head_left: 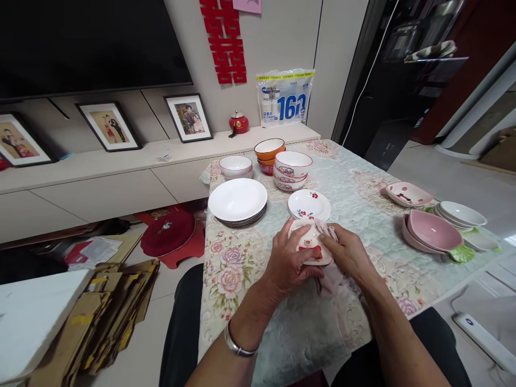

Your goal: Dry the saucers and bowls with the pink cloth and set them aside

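Observation:
A small cream dish (pixel 308 243) with a face and a red bow is held between both hands above the floral tablecloth. Fingers of my left hand (pixel 287 256) wrap round its left side. My right hand (pixel 347 251) presses a pale pink cloth (pixel 331 277) against the dish's right edge. Just beyond the dish sits a stack of small plates with red flowers (pixel 307 201). A stack of large white plates (pixel 237 199) stands to the left.
White patterned bowls (pixel 292 164), orange bowls (pixel 269 148) and more white bowls (pixel 236 164) stand at the back. Pink bowls (pixel 434 231), a strawberry-dotted dish (pixel 408 193) and small white bowls (pixel 463 213) are at the right. A red stool (pixel 168 232) and flattened cardboard (pixel 116 306) lie left.

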{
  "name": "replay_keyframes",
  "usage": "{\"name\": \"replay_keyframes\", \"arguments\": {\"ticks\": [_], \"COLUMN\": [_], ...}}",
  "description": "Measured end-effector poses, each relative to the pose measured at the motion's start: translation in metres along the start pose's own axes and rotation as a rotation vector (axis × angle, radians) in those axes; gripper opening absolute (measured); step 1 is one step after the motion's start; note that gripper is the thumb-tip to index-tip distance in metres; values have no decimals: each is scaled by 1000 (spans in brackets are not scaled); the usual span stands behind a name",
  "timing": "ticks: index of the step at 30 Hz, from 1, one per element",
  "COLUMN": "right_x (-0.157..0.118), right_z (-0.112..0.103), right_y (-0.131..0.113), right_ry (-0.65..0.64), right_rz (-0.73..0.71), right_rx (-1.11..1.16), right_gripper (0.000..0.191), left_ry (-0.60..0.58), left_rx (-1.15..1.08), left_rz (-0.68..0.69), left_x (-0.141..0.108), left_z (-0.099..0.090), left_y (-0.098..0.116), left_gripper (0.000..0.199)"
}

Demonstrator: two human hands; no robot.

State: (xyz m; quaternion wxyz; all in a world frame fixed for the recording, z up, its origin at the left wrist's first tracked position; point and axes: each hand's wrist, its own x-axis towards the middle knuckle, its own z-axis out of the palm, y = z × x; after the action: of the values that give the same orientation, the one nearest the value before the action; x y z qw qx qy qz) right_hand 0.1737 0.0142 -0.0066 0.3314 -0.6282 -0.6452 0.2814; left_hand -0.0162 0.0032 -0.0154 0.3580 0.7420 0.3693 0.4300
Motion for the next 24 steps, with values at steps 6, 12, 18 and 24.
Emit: {"name": "replay_keyframes", "arguments": {"ticks": [6, 12, 18, 24], "right_x": [0, -5, -18, -6], "right_z": [2, 11, 21, 16], "right_y": [-7, -20, -37, -22], "right_ry": [38, 191, 312, 389], "right_rz": [6, -112, -431, -353], "right_rx": [53, 286, 2, -12], "right_gripper": [26, 45, 40, 36], "left_ry": [-42, 152, 247, 222], "left_rx": [83, -158, -741, -901], "left_rz": [106, -96, -430, -437], "left_x": [-2, -2, -1, -3], "left_z": [2, 7, 10, 16], "left_y": [-1, 14, 16, 11], "left_gripper": [30, 19, 21, 28]}}
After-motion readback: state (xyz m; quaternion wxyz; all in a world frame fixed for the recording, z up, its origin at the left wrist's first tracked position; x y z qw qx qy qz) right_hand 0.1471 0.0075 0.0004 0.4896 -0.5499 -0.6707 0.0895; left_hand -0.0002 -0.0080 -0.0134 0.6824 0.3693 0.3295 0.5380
